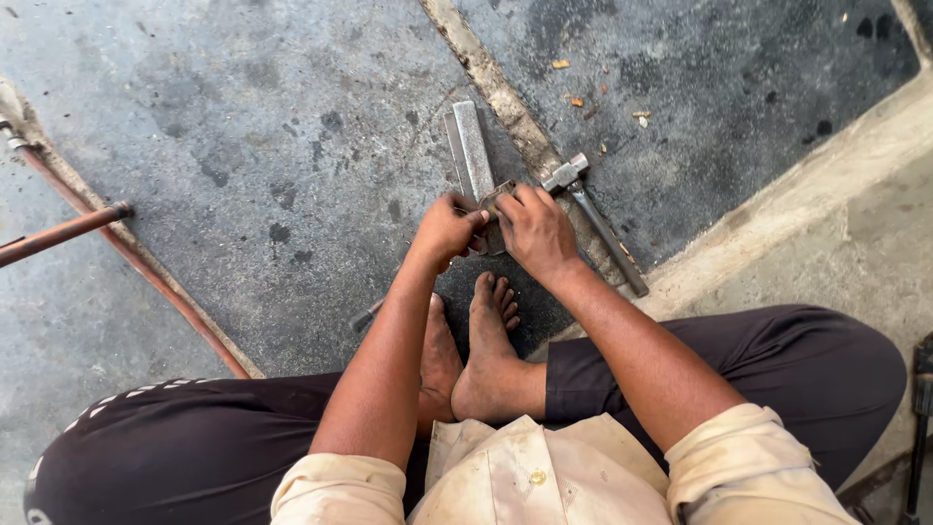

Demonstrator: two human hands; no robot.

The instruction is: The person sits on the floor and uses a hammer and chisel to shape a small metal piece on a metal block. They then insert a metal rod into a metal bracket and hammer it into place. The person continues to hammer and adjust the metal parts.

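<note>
fingers (478, 218) of both hands pinch small metal piece (498, 193).

no packages, labels, signs or screens anywhere in this shot, nothing printed or boxed to describe.
</note>
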